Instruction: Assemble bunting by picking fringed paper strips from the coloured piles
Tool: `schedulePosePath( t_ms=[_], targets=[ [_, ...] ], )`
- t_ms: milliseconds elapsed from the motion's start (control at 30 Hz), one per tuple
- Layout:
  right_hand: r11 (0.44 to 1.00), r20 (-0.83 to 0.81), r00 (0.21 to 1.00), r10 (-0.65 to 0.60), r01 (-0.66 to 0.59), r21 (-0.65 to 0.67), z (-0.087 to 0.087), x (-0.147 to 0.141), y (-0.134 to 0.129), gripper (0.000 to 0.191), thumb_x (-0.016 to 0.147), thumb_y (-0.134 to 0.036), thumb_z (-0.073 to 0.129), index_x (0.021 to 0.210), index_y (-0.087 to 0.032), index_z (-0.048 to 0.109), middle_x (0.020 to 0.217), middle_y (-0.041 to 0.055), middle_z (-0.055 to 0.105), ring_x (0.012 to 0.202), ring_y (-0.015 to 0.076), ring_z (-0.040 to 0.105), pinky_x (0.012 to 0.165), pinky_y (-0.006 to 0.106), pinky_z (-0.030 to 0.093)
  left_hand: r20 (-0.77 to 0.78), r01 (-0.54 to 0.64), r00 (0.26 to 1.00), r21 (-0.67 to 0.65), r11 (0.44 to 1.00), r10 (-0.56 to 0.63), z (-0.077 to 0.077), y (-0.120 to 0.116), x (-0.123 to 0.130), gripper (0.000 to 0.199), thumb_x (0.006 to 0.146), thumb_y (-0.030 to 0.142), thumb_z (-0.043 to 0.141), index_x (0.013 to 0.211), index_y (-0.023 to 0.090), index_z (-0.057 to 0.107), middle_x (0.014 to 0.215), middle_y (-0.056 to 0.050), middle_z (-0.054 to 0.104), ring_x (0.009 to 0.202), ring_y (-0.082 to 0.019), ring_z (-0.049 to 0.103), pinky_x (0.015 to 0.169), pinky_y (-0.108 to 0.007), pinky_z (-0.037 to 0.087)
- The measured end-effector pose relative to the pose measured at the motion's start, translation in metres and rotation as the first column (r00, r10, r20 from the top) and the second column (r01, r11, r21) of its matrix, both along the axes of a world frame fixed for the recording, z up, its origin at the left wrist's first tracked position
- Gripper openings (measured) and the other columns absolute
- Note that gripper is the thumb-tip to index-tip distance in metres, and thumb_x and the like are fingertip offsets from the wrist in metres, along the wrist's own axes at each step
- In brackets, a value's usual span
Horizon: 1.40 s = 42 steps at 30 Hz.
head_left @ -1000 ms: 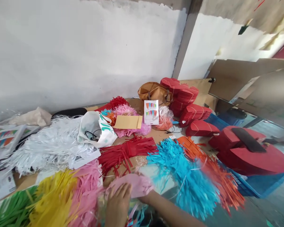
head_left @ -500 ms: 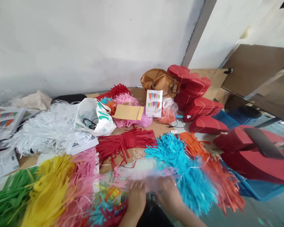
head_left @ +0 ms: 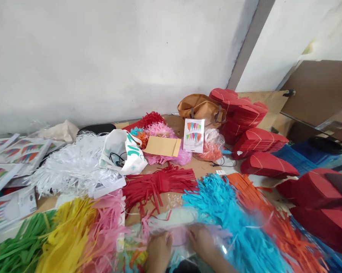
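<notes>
At the near edge of the table, a pale pink fringed strip (head_left: 179, 235) is stretched sideways between my hands. My left hand (head_left: 159, 248) has closed fingers on its left part, and my right hand (head_left: 201, 242), slightly blurred, grips its right part. Pink strands hang out past both hands. Clear plastic with multicoloured fringe (head_left: 134, 254) lies beside my left wrist. Just behind the hands is a pale, whitish-green sheet (head_left: 173, 217). A bundle of blue fringe (head_left: 225, 212) is close to my right hand, and pink fringe (head_left: 108, 220) spreads left of my left hand.
Red fringe (head_left: 162, 181), yellow fringe (head_left: 67, 231), green fringe (head_left: 23, 237) and orange fringe (head_left: 270, 212) cover the table. Behind are white strands (head_left: 71, 163), a white bag (head_left: 134, 155), an envelope (head_left: 162, 146) and a picture card (head_left: 193, 135). Red stacks (head_left: 259, 142) stand right.
The view has shifted, so the scene sits lower and further right. Both hands still hold the pink strip, which was more blurred before and now shows flatter between them.
</notes>
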State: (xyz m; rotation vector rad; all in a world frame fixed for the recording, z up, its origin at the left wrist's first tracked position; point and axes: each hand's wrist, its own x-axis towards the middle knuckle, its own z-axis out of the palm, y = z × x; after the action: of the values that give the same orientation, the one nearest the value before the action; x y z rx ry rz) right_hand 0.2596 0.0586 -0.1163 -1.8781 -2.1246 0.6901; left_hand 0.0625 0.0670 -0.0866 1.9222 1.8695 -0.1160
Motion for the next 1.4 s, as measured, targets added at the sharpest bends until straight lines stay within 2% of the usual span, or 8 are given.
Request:
schedulePosePath(
  t_ms=[300,600,733,833,933,1000,1133,1400],
  targets=[
    [0.989,0.081,0.986,-0.149,0.148,0.023,-0.01,-0.01,0.007,0.017,0.082,-0.016,0.055,0.07,-0.022,0.066,0.076,0.0023,0.071,0.076,0.0203,0.063,0.077,0.032,0.03,-0.082,-0.022,0.996,-0.016,1.0,0.021,-0.004,0.016,0.005,0.032,0.092,0.031,0.043,0.101,0.027,0.073,0.085,-0.007,0.078,0.085,-0.024,0.072,0.089,-0.04,0.038],
    [0.988,0.034,0.988,-0.151,0.151,-0.004,-0.008,-0.008,0.012,0.014,0.079,-0.016,0.057,0.069,-0.022,0.065,0.073,0.0007,0.07,0.074,0.0186,0.062,0.074,0.031,0.03,-0.11,0.046,0.993,-0.028,0.999,-0.049,-0.008,0.024,0.004,0.029,0.091,0.034,0.047,0.095,0.024,0.074,0.076,-0.006,0.076,0.078,-0.024,0.071,0.083,-0.04,0.041],
    [0.99,0.053,0.988,-0.144,0.144,0.014,-0.013,-0.004,0.013,0.009,0.076,-0.014,0.06,0.073,-0.022,0.063,0.075,0.0011,0.069,0.074,0.0193,0.061,0.075,0.032,0.032,-0.119,0.055,0.992,0.09,0.994,-0.044,-0.013,0.017,0.006,0.026,0.093,0.028,0.049,0.107,0.025,0.07,0.102,-0.007,0.074,0.101,-0.026,0.065,0.096,-0.044,0.037],
    [0.974,0.097,0.977,-0.192,0.177,0.141,-0.018,0.004,0.011,0.007,0.078,-0.016,0.062,0.083,-0.021,0.062,0.083,0.0045,0.068,0.081,0.0226,0.061,0.079,0.034,0.034,-0.073,0.202,0.979,0.207,0.957,-0.191,-0.027,0.009,0.005,0.026,0.09,0.02,0.054,0.111,0.027,0.068,0.12,-0.005,0.067,0.115,-0.026,0.056,0.103,-0.044,0.032],
    [0.949,0.115,0.967,-0.229,0.195,0.248,-0.018,0.011,0.005,0.013,0.082,-0.016,0.059,0.093,-0.022,0.062,0.098,0.0089,0.068,0.093,0.0268,0.059,0.084,0.039,0.034,-0.025,0.379,0.924,0.189,0.906,-0.381,-0.036,0.007,0.004,0.022,0.089,0.014,0.054,0.097,0.025,0.071,0.101,-0.002,0.071,0.101,-0.022,0.06,0.099,-0.04,0.037],
    [0.959,0.09,0.988,-0.127,0.099,0.267,-0.015,0.011,-0.001,0.023,0.082,-0.016,0.057,0.103,-0.024,0.062,0.11,0.0095,0.067,0.101,0.0287,0.057,0.089,0.043,0.032,-0.029,0.394,0.918,0.192,0.899,-0.396,-0.034,0.008,0.004,0.024,0.088,0.012,0.052,0.097,0.023,0.07,0.096,-0.003,0.071,0.099,-0.022,0.06,0.101,-0.042,0.037],
    [0.953,0.04,0.962,0.271,-0.274,0.13,-0.006,0.007,-0.011,0.029,0.079,-0.021,0.058,0.108,-0.024,0.063,0.114,0.0064,0.066,0.108,0.0287,0.055,0.1,0.047,0.026,-0.003,0.41,0.911,0.131,0.903,-0.413,-0.014,0.006,0.006,0.032,0.083,0.016,0.054,0.112,0.02,0.066,0.109,-0.007,0.068,0.112,-0.027,0.056,0.114,-0.053,0.02],
    [0.953,0.075,0.954,0.292,-0.296,0.056,-0.008,0.02,0.008,0.021,0.082,-0.014,0.052,0.094,-0.019,0.068,0.095,0.0072,0.071,0.094,0.0237,0.06,0.093,0.04,0.032,0.033,0.369,0.928,0.076,0.926,-0.372,0.005,-0.002,-0.001,0.04,0.088,0.012,0.042,0.121,0.026,0.061,0.121,-0.006,0.065,0.12,-0.025,0.053,0.116,-0.059,0.011]
  ],
)
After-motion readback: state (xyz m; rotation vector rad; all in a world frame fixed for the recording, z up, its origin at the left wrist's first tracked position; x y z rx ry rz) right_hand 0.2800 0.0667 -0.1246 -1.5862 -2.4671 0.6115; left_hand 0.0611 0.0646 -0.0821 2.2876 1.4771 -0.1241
